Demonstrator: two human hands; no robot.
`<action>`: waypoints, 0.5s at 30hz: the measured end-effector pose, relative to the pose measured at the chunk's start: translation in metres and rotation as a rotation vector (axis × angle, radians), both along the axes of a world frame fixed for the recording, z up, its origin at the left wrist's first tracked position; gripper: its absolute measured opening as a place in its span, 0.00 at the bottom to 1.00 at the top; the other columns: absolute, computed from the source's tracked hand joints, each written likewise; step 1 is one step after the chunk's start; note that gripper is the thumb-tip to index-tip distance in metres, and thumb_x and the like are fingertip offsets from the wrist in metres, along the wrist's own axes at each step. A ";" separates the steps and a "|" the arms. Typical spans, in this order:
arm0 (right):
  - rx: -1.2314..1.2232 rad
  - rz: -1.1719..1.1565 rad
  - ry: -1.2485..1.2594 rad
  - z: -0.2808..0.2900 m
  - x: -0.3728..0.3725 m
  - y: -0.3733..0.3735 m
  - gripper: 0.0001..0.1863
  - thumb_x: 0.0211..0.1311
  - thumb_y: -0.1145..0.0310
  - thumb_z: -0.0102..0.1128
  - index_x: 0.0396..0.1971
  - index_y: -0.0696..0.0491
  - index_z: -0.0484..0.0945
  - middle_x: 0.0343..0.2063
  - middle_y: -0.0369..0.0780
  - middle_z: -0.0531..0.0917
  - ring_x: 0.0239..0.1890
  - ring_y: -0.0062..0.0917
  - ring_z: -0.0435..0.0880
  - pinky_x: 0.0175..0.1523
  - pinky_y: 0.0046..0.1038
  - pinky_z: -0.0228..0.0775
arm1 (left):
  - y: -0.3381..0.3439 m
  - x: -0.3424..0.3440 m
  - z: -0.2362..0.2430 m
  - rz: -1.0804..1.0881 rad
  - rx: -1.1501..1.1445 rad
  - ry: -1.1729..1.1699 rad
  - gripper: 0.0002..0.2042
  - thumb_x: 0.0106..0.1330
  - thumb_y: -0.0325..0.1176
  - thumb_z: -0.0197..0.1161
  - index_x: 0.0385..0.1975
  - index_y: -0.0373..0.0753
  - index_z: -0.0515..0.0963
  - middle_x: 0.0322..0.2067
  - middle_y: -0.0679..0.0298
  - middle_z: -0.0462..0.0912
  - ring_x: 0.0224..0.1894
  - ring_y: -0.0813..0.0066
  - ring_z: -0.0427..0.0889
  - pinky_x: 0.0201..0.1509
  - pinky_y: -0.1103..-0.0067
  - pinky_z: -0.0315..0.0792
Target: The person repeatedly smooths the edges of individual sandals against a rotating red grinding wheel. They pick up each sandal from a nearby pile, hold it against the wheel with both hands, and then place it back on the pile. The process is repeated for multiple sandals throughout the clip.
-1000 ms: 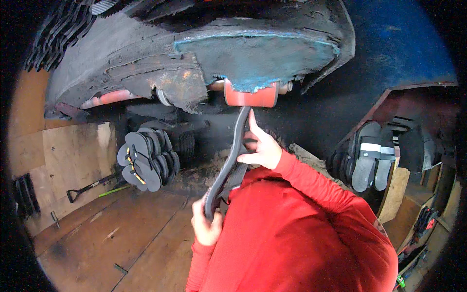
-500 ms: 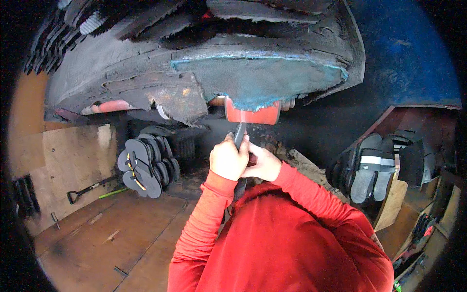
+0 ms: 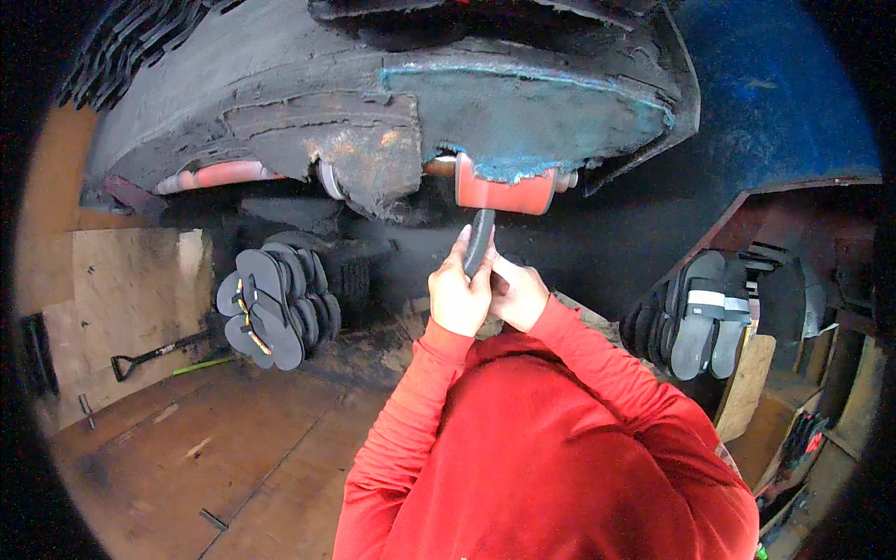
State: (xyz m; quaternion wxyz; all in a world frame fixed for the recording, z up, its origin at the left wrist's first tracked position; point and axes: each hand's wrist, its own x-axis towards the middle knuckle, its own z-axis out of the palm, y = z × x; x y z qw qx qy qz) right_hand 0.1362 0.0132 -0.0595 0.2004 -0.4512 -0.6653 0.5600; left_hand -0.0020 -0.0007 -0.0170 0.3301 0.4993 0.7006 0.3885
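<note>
Both of my hands grip a dark grey sandal sole, held edge-on just below a red abrasive wheel; its upper end is at or very near the wheel's lower edge. My left hand is closed on the sole from the left, fingers pointing up along it. My right hand closes on it from the right, partly hidden behind the left one. The lower part of the sole is hidden by my hands. A worn grey and teal hood covers the top of the wheel.
Stacked grey flip-flops hang at the left, banded slides at the right. A second red roller sits under the hood. Plywood boards, a black-handled tool, a blue panel and a brown floor surround me.
My left hand has moved up from the sole's lower end to beside my right hand near the wheel. The sole now appears more end-on and shorter.
</note>
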 end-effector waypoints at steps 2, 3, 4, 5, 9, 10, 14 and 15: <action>0.247 -0.045 -0.081 -0.007 0.000 0.002 0.31 0.60 0.73 0.65 0.64 0.53 0.68 0.54 0.52 0.78 0.55 0.37 0.80 0.57 0.33 0.75 | 0.000 0.003 0.001 0.023 0.048 -0.162 0.19 0.70 0.33 0.64 0.57 0.31 0.76 0.48 0.51 0.85 0.51 0.70 0.84 0.55 0.75 0.76; 0.446 -0.108 -0.090 -0.014 -0.003 0.003 0.32 0.60 0.68 0.66 0.66 0.50 0.68 0.56 0.58 0.76 0.55 0.45 0.79 0.58 0.36 0.74 | 0.000 0.003 0.002 0.041 0.080 -0.267 0.19 0.70 0.32 0.64 0.58 0.31 0.76 0.50 0.53 0.85 0.52 0.73 0.83 0.57 0.76 0.75; 0.688 -0.176 -0.087 -0.022 -0.006 0.005 0.34 0.59 0.63 0.67 0.67 0.46 0.68 0.57 0.63 0.73 0.56 0.54 0.78 0.58 0.39 0.73 | 0.000 0.004 0.004 0.034 0.092 -0.369 0.19 0.69 0.31 0.65 0.58 0.31 0.75 0.51 0.55 0.84 0.53 0.75 0.81 0.58 0.77 0.73; 0.356 -0.359 0.141 -0.031 -0.011 0.006 0.34 0.59 0.66 0.67 0.67 0.46 0.69 0.59 0.65 0.70 0.57 0.55 0.77 0.59 0.39 0.73 | 0.001 0.003 0.006 0.041 0.103 -0.366 0.20 0.69 0.30 0.65 0.58 0.31 0.75 0.51 0.56 0.84 0.52 0.75 0.81 0.58 0.77 0.73; 0.105 -0.469 0.366 -0.061 -0.026 0.008 0.35 0.54 0.73 0.70 0.65 0.45 0.71 0.60 0.63 0.67 0.57 0.56 0.74 0.60 0.40 0.72 | 0.008 -0.002 0.015 -0.004 0.084 -0.229 0.17 0.68 0.33 0.66 0.53 0.31 0.78 0.44 0.59 0.86 0.45 0.76 0.83 0.53 0.77 0.75; 0.126 -0.426 0.352 -0.063 -0.027 0.005 0.35 0.53 0.73 0.71 0.64 0.45 0.72 0.60 0.63 0.67 0.57 0.55 0.74 0.59 0.40 0.73 | 0.013 -0.004 0.017 -0.022 0.063 -0.145 0.17 0.68 0.34 0.67 0.51 0.31 0.79 0.42 0.58 0.86 0.44 0.75 0.84 0.51 0.77 0.76; 0.280 -0.240 -0.007 -0.051 -0.019 -0.004 0.35 0.51 0.75 0.71 0.62 0.45 0.73 0.58 0.60 0.69 0.53 0.51 0.77 0.57 0.40 0.74 | 0.032 -0.008 0.026 -0.141 -0.030 0.279 0.17 0.68 0.42 0.66 0.44 0.32 0.82 0.30 0.51 0.86 0.33 0.63 0.88 0.38 0.72 0.79; 0.308 -0.202 -0.070 -0.045 -0.018 -0.006 0.35 0.51 0.76 0.71 0.63 0.45 0.73 0.57 0.60 0.69 0.52 0.51 0.77 0.57 0.40 0.74 | 0.035 -0.009 0.028 -0.179 -0.068 0.341 0.17 0.68 0.42 0.66 0.43 0.32 0.83 0.29 0.49 0.86 0.31 0.60 0.88 0.37 0.71 0.79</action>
